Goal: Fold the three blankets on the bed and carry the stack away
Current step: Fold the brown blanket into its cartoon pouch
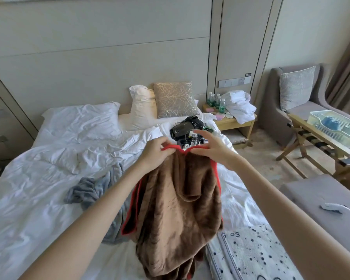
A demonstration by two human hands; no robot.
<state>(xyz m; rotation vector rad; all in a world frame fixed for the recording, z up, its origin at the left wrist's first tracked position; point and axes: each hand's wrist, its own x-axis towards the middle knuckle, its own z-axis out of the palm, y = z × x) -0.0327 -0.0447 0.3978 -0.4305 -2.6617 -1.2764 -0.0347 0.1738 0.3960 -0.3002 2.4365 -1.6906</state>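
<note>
Brown fleece blanket with red trim (178, 209) hangs over the white-sheeted bed (38, 188), top edge pinched by left hand (156, 151) and right hand (210, 150). Step: first fold, probably. Next: find corners, spread. Grey crumpled blanket (93, 190) and white spotted blanket (251, 253) wait.

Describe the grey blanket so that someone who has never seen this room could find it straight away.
Start at the big bed with rumpled white sheets. On its near half, just left of the brown blanket held up by both hands, lies the grey blanket, crumpled in a loose heap. It is the only grey one; the brown has a red edge, and the white blanket has black spots.
</note>
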